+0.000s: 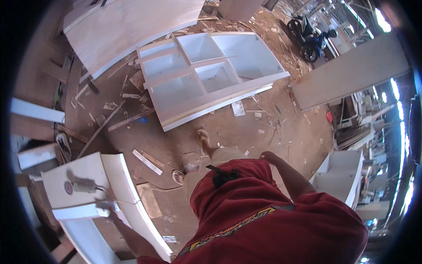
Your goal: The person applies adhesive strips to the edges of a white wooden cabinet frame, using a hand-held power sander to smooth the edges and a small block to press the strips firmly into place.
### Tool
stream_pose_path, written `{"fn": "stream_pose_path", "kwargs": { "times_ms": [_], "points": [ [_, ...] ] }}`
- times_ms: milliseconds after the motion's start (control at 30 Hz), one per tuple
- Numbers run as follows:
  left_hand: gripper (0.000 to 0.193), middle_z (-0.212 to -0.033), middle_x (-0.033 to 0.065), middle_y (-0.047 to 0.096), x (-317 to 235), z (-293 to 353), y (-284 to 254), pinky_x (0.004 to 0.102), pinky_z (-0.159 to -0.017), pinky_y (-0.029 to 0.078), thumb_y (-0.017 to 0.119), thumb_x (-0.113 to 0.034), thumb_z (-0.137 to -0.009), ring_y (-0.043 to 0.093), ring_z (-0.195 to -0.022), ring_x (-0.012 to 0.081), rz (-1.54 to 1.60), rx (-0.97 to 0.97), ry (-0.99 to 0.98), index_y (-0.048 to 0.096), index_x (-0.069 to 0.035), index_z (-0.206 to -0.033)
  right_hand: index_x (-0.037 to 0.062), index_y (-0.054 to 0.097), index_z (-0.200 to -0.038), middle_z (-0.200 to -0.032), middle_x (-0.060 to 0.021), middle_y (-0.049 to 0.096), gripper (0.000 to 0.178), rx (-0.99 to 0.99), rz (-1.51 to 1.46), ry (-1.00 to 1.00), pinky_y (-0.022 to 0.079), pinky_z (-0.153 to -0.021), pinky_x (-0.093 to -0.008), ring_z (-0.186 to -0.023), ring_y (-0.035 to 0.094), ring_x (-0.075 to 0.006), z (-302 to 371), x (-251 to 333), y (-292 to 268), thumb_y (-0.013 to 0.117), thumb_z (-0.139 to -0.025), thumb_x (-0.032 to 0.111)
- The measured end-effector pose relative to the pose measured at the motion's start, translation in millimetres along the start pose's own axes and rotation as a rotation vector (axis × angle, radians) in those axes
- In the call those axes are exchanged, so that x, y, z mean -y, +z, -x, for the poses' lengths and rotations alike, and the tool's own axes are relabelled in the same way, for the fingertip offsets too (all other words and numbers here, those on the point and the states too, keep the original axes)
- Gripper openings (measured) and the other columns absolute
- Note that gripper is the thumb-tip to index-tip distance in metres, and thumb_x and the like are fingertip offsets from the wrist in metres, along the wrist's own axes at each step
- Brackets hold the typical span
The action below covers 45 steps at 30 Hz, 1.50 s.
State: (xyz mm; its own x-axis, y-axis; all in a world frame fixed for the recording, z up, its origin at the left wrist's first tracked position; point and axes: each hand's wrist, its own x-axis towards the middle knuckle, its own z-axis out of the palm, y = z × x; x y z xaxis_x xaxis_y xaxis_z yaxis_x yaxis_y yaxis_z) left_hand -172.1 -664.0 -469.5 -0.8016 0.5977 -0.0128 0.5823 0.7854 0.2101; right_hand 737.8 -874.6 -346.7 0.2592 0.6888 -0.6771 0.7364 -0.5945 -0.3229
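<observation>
My left hand (112, 214) is at the edge of a white cabinet (81, 213) at the lower left. It is closed around a small grey-brown piece (104, 204) whose kind I cannot make out. On the cabinet's pale wooden panel, just beyond that hand, lies a power tool (84, 187) with a round disc and a thin cord, like a grinder or sander. My right hand (266, 156) hangs low beside my red shirt, away from any work piece. Its fingers are too small and partly hidden to read.
A white compartmented cabinet frame (206, 66) lies ahead on the dirt floor. Large panels (132, 31) stand behind it, and a long board (351, 72) is at right. Wood scraps (147, 162) litter the ground near my feet. A motorcycle (310, 39) is parked far right.
</observation>
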Motion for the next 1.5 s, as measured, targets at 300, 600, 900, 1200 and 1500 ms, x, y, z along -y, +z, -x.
{"fn": "stream_pose_path", "kwargs": {
  "times_ms": [300,600,900,1200,1500],
  "points": [
    [0.037,-0.111,0.0129,0.074,-143.1,208.2,116.0,0.0390,-0.093,0.054,0.066,-0.026,-0.092,0.070,-0.104,0.0269,0.179,0.664,0.952,0.067,-0.006,-0.123,0.0063,0.076,-0.093,-0.103,-0.0204,0.074,0.030,0.093,-0.038,-0.012,0.053,-0.084,-0.0437,-0.097,0.070,-0.0359,-110.1,-1.0,45.1,0.074,-0.080,0.033],
    [0.040,-0.108,0.0169,0.075,-592.5,466.0,76.2,0.0401,-0.090,0.057,0.067,-0.030,-0.096,0.072,-0.104,0.0311,-0.202,1.402,1.121,0.065,-0.008,-0.129,0.0018,0.069,-0.100,-0.093,-0.0206,0.073,0.022,-0.273,-0.463,0.120,0.054,-0.079,-0.0439,-0.089,0.070,-0.0364,-257.2,-72.1,-179.5,0.070,-0.085,0.018],
    [0.033,-0.112,0.0205,0.072,-963.1,510.8,267.3,0.0450,-0.093,0.054,0.061,-0.026,-0.098,0.068,-0.104,0.0398,-0.174,0.939,1.328,0.066,-0.005,-0.124,0.0029,0.063,-0.109,-0.103,-0.0258,0.068,0.024,-0.214,-0.313,-0.218,0.052,-0.086,-0.0537,-0.097,0.066,-0.0455,-670.6,-48.2,-377.5,0.053,-0.097,0.022],
    [0.033,-0.107,0.0153,0.074,-1023.3,679.3,316.7,0.0391,-0.089,0.055,0.069,-0.025,-0.097,0.071,-0.097,0.0276,0.078,1.358,0.847,0.066,-0.006,-0.124,-0.0089,0.042,-0.145,-0.152,-0.0205,0.038,0.063,-0.287,0.122,-0.349,0.045,-0.109,-0.0476,-0.141,0.041,-0.0331,-745.5,-31.5,-355.3,0.060,-0.086,0.007],
    [0.038,-0.113,0.0138,0.074,-875.2,654.7,191.6,0.0400,-0.092,0.056,0.065,-0.028,-0.098,0.072,-0.106,0.0291,-0.209,1.377,0.551,0.062,-0.008,-0.130,-0.0076,0.019,-0.159,-0.168,-0.0225,0.018,0.082,0.023,0.220,-0.292,0.028,-0.123,-0.0538,-0.155,0.024,-0.0354,-743.3,-0.4,-353.7,0.054,-0.086,0.008]
  ]
}}
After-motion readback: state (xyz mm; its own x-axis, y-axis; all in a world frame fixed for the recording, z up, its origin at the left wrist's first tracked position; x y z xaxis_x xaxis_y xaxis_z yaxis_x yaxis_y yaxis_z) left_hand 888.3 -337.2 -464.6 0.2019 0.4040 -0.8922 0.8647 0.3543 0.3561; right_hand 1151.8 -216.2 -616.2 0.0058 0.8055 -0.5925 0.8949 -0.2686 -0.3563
